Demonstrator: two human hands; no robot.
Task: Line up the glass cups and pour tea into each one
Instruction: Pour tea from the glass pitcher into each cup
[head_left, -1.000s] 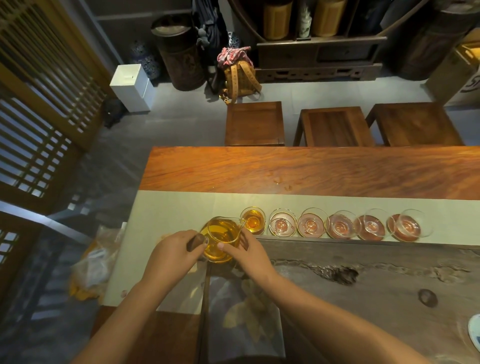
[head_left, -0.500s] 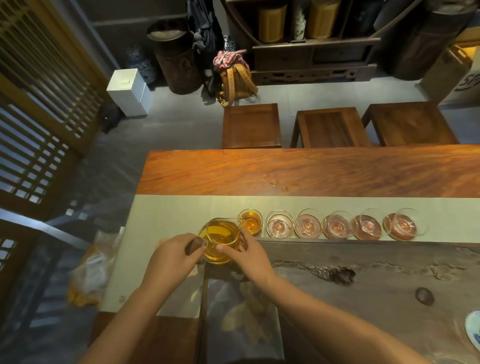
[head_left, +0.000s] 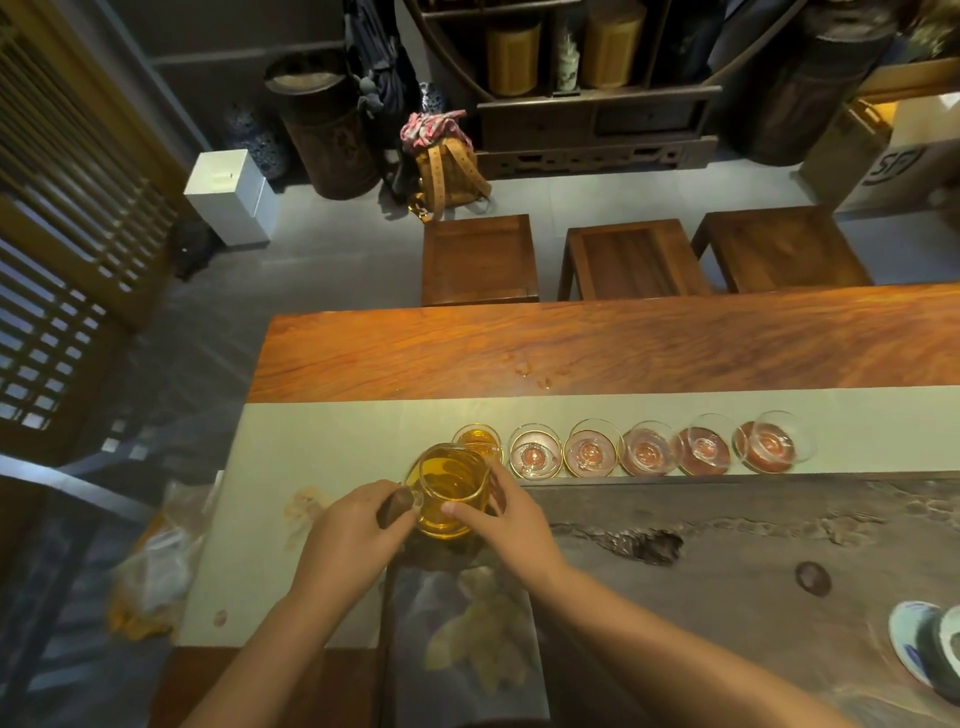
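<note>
Glass pitcher (head_left: 449, 488) held between hands (head_left: 358, 525).

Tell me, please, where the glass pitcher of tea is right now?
In the head view the glass pitcher sits left of centre, gripped between the left hand and right hand, just in front of the tea-filled cup at the row's left end.

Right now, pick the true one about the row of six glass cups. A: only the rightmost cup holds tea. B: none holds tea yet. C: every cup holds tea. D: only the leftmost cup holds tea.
D: the leftmost cup glows amber with tea, while the other five cups show only their clear bottoms; the pitcher sits beside it, held in both hands.
</note>
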